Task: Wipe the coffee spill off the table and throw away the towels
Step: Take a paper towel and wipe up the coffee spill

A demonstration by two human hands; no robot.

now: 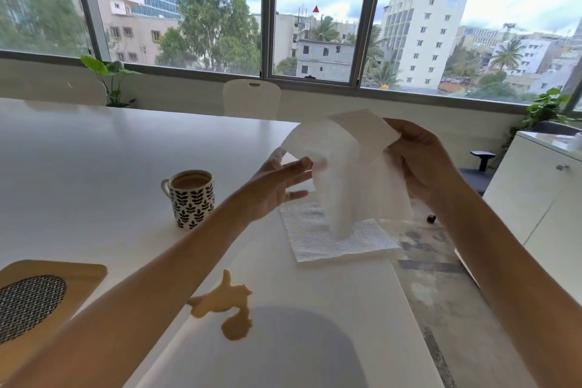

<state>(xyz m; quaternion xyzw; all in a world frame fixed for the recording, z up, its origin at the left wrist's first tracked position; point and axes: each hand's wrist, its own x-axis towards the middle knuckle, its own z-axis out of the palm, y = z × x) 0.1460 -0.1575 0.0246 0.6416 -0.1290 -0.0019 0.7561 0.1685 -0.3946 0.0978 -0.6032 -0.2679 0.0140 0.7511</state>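
Note:
A tan coffee spill [230, 305] lies on the white table [94, 173] near its front edge. Both hands hold a white paper towel [349, 173] in the air above the table's right side. My left hand [277, 186] pinches its left part between thumb and fingers. My right hand [422, 157] grips its upper right corner. Beneath them a second patterned paper towel [318, 239] lies flat on the table by the right edge.
A leaf-patterned mug [192, 198] with coffee stands left of the towels. A wooden board with a black mesh oval [41, 296] sits at the front left. White chairs [252, 98] stand beyond the table, a white cabinet [541, 198] to the right.

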